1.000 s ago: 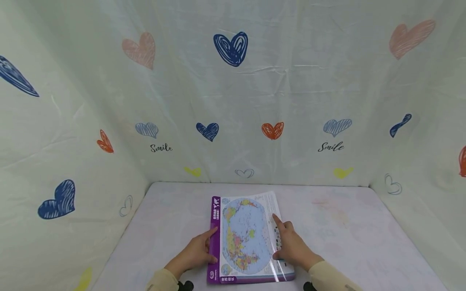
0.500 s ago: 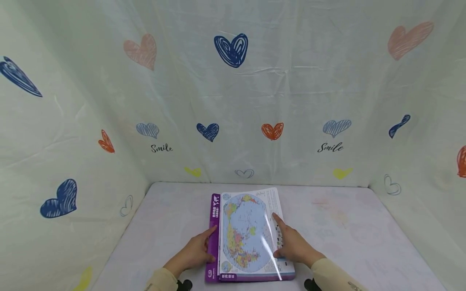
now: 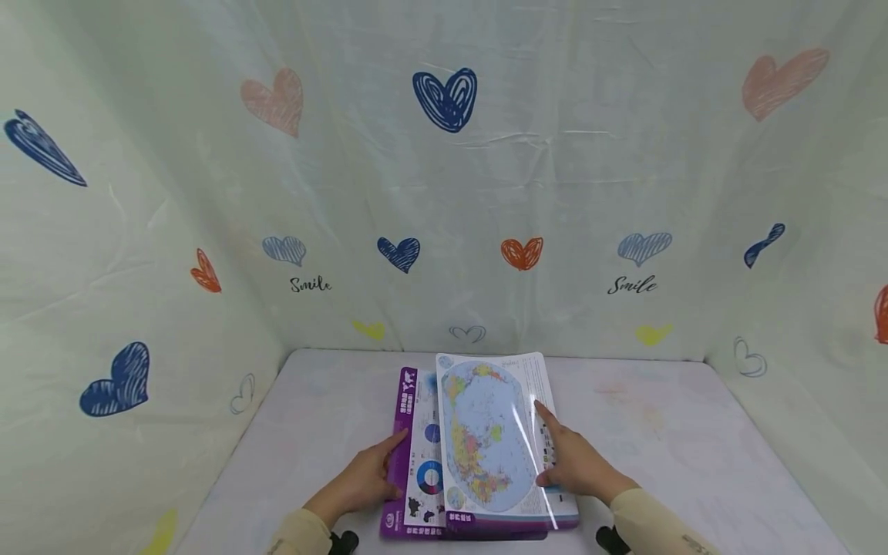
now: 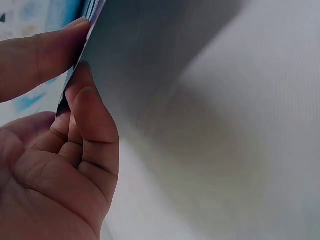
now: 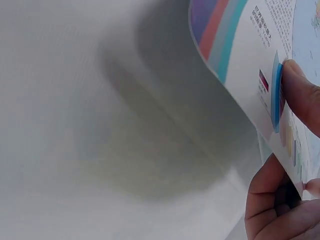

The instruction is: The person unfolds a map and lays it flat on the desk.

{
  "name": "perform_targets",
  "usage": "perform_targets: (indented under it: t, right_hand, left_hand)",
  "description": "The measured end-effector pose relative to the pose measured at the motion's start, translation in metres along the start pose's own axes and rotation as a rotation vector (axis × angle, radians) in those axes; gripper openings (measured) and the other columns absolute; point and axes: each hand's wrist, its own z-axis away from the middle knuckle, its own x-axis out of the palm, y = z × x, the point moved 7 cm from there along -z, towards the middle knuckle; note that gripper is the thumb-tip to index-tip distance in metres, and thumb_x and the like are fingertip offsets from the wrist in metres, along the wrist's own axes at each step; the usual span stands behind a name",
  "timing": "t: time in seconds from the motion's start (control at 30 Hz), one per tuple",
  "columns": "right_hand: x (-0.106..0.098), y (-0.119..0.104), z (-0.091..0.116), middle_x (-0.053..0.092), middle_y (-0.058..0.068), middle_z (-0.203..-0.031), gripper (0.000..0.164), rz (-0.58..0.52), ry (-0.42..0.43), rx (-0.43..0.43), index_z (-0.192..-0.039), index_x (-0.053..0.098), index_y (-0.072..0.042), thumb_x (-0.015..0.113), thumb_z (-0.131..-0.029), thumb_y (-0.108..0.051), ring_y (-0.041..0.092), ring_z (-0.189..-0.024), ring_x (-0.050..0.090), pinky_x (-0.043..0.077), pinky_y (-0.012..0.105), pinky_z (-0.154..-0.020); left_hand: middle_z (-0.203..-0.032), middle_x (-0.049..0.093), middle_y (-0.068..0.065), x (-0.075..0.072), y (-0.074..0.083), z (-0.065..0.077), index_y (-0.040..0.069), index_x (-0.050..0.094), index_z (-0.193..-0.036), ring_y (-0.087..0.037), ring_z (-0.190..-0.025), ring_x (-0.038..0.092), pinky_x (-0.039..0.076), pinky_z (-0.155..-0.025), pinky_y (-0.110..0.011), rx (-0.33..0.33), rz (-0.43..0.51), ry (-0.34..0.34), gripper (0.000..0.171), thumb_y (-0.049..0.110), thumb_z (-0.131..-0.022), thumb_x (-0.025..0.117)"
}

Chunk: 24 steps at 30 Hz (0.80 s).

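Observation:
A glossy world map sheet (image 3: 489, 432), turned sideways, overlaps a purple-bordered sheet (image 3: 422, 462) printed with round charts in the head view. My left hand (image 3: 359, 479) pinches the purple-bordered sheet by its left edge, thumb on one face and curled fingers behind, as the left wrist view shows. On the other side my right hand (image 3: 588, 469) holds the map sheet by its right edge. In the right wrist view its thumb lies on the printed face near a blue tab-shaped mark (image 5: 277, 95), with fingers underneath. Much of the lower sheet is hidden under the map.
Both sheets are over a pale table (image 3: 680, 447) with faint coloured blotches. A white curtain (image 3: 472, 185) with printed hearts and "Smile" lettering encloses the back and sides. Dark round parts (image 3: 343, 543) show below the sleeves.
The map sheet has slid to the right with my right hand, uncovering charts on the purple-bordered sheet. My left hand has shifted slightly left with that lower sheet.

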Motion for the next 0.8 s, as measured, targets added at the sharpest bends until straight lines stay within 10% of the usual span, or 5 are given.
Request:
perform_targets:
  t: [0.8]
  right_hand:
    - [-0.058,0.044,0.018,0.061,0.028,-0.117,0.128,0.080,0.031,0.036,-0.159,0.012,-0.008,0.094,-0.061,-0.015,0.024,-0.082,0.059,0.052,0.055,-0.082]
  left_hand:
    - [-0.142,0.049,-0.027,-0.041,-0.025,0.016,0.006,0.041,-0.152,-0.035,-0.109,0.059,0.047,-0.097,-0.059,-0.090,-0.158,0.080,0.096,0.002,-0.067,0.086]
